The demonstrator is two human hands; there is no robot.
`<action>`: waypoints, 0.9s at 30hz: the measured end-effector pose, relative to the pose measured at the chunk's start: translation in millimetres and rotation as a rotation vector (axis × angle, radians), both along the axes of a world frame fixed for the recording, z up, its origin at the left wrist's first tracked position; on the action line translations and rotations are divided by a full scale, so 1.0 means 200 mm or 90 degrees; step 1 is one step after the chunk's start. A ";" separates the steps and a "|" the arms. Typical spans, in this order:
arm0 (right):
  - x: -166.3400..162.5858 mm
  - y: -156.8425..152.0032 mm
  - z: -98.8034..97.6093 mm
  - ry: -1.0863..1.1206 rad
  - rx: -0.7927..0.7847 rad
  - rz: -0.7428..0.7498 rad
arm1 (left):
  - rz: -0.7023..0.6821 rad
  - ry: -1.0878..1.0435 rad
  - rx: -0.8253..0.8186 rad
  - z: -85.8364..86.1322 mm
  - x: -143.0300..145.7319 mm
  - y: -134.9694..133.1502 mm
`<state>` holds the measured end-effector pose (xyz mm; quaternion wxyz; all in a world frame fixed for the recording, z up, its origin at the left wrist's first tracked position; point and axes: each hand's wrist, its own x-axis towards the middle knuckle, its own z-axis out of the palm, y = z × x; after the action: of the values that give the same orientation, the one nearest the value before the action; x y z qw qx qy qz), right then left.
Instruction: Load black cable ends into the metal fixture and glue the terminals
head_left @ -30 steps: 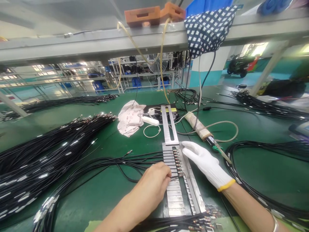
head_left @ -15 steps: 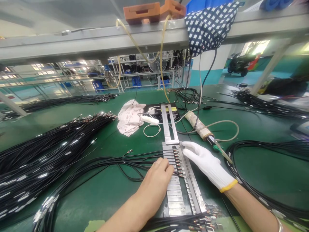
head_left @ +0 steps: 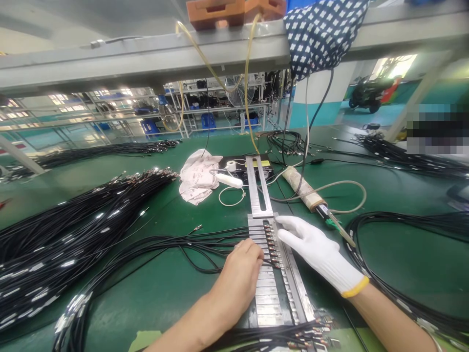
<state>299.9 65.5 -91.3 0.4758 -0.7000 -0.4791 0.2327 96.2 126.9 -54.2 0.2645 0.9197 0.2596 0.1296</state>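
My left hand (head_left: 242, 266), bare, is over a slotted metal fixture (head_left: 268, 299) with its fingers closed on a black cable (head_left: 270, 264); the fingertips are partly hidden. Several black cables (head_left: 234, 233) lie side by side across the upper slots, their metal connector ends (head_left: 270, 239) lined up along the right side. My right hand (head_left: 315, 249) wears a white glove with a yellow cuff. Its thumb and forefinger are apart beside the fixture's metal rail (head_left: 293, 274), with nothing visible between them. A slotted metal plate (head_left: 259, 188) extends from the fixture's far end.
Thick bundles of black cables (head_left: 84, 230) cover the left of the green table (head_left: 220, 215). More cables (head_left: 271, 337) cross the fixture's near end. Behind are a crumpled cloth (head_left: 200, 176), a black box (head_left: 240, 168) and a wrapped soldering-iron-like tool (head_left: 304, 189). Coiled cables (head_left: 361, 239) lie on the right.
The view has shifted slightly. My left hand's fingers are curled a little more over the cables; my right hand stays almost in place beside the rail.
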 end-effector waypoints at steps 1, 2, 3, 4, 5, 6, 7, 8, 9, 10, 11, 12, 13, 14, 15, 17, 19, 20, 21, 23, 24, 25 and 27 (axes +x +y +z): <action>0.00 0.00 0.00 -0.011 -0.005 0.000 | 0.001 0.012 -0.014 0.00 0.00 0.00; 0.00 -0.01 0.01 -0.024 -0.009 0.002 | 0.000 0.024 -0.024 0.00 -0.01 0.00; 0.00 -0.01 0.02 -0.040 -0.014 0.006 | -0.002 0.033 -0.029 0.00 -0.01 0.01; 0.00 -0.02 0.03 -0.062 -0.022 0.011 | -0.004 0.036 -0.031 -0.01 -0.01 0.01; -0.01 -0.02 0.05 -0.088 -0.036 0.014 | -0.005 0.037 -0.030 -0.01 -0.01 0.02; -0.02 -0.03 0.07 -0.118 -0.057 0.014 | -0.005 0.038 -0.027 -0.01 -0.01 0.02; -0.03 -0.03 0.09 -0.150 -0.085 0.012 | -0.004 0.042 -0.025 -0.01 -0.01 0.02; -0.04 -0.04 0.11 -0.181 -0.114 0.009 | -0.003 0.048 -0.023 -0.01 -0.01 0.02; -0.05 -0.04 0.12 -0.210 -0.141 0.007 | -0.002 0.056 -0.021 -0.01 0.00 0.02; -0.07 -0.05 0.14 -0.235 -0.162 0.007 | -0.001 0.065 -0.017 -0.01 0.00 0.02; -0.08 -0.05 0.14 -0.257 -0.171 0.013 | -0.001 0.075 -0.013 0.00 0.00 0.02; -0.09 -0.05 0.15 -0.278 -0.174 0.023 | -0.002 0.085 -0.008 0.00 0.00 0.02; -0.10 -0.05 0.15 -0.297 -0.174 0.034 | -0.004 0.094 -0.005 0.01 0.00 0.01; -0.11 -0.05 0.15 -0.314 -0.175 0.046 | -0.005 0.103 -0.002 0.01 0.00 0.01; -0.12 -0.05 0.14 -0.327 -0.178 0.059 | -0.004 0.113 -0.002 0.02 0.00 0.01; -0.12 -0.05 0.12 -0.343 -0.185 0.072 | -0.002 0.125 -0.006 0.02 0.00 0.01; -0.10 -0.05 0.10 -0.344 -0.171 0.071 | 0.001 0.126 -0.013 0.03 0.00 0.01; -0.08 -0.05 0.10 -0.336 -0.159 0.064 | 0.001 0.124 -0.016 0.03 0.00 0.01; -0.07 -0.05 0.10 -0.321 -0.148 0.056 | 0.000 0.120 -0.017 0.03 0.00 0.01; -0.05 -0.06 0.11 -0.282 -0.144 0.048 | -0.003 0.113 -0.016 0.03 0.00 0.01; -0.04 -0.06 0.12 -0.268 -0.153 0.051 | -0.004 0.110 -0.014 0.03 0.00 0.01; -0.05 -0.06 0.13 -0.265 -0.165 0.058 | -0.004 0.108 -0.013 0.03 0.00 0.01; -0.07 -0.06 0.15 -0.297 -0.178 0.072 | -0.006 0.108 -0.013 0.03 0.00 0.00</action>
<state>285.2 54.0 -61.8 0.2377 -0.7658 -0.5770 0.1553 95.8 127.7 -47.7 0.2516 0.9258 0.2781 0.0474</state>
